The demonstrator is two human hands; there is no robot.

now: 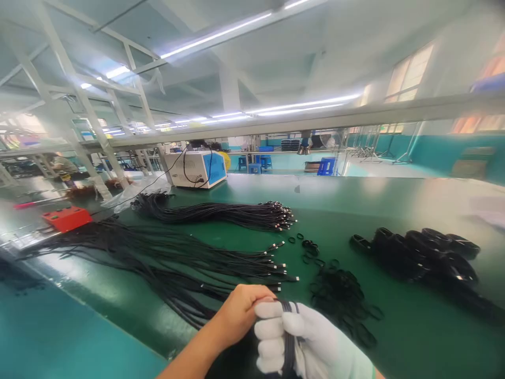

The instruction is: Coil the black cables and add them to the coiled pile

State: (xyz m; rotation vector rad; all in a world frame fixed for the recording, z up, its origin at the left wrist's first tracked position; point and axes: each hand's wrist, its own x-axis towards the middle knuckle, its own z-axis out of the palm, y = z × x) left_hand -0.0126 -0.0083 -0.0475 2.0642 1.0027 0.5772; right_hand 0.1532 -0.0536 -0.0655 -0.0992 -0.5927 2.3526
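Observation:
My right hand point(295, 337), in a white glove, is closed around a coiled black cable point(290, 342) low in the view. My bare left hand point(244, 310) presses against it with fingers curled at the top of the same coil; its fingertips are partly hidden. Just beyond my hands, loose black cables point(221, 263) with metal plug ends lie spread over the green table point(327, 210). To the right of them is a heap of small black bands point(339, 289), some lying singly.
A thick bundle of straight cables point(221, 213) lies farther back. Coiled cables point(422, 252) are piled at the right. A white and blue machine point(199, 168) stands at the back, and a red box point(67, 217) sits at the left. A metal rail point(276, 126) crosses above the table.

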